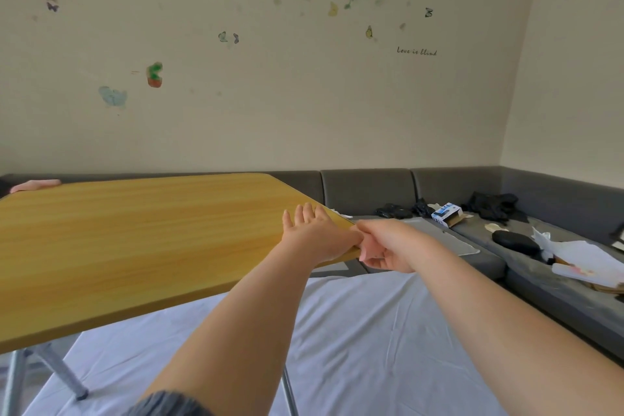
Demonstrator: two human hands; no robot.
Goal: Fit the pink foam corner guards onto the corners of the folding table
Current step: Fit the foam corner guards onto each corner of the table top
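The folding table has a yellow wood-grain top on grey metal legs. A pink foam corner guard sits on its far left corner. My left hand lies flat on the top, fingers apart, right at the near right corner. My right hand is curled around that same corner from the side, its thumb touching my left hand. A pale pink piece shows between its fingers at the corner; it looks like a corner guard, mostly hidden by both hands.
A white sheet covers the surface below the table. A grey sofa runs along the wall and holds black bags, a small box, a black pad and crumpled papers. A table leg stands at the lower left.
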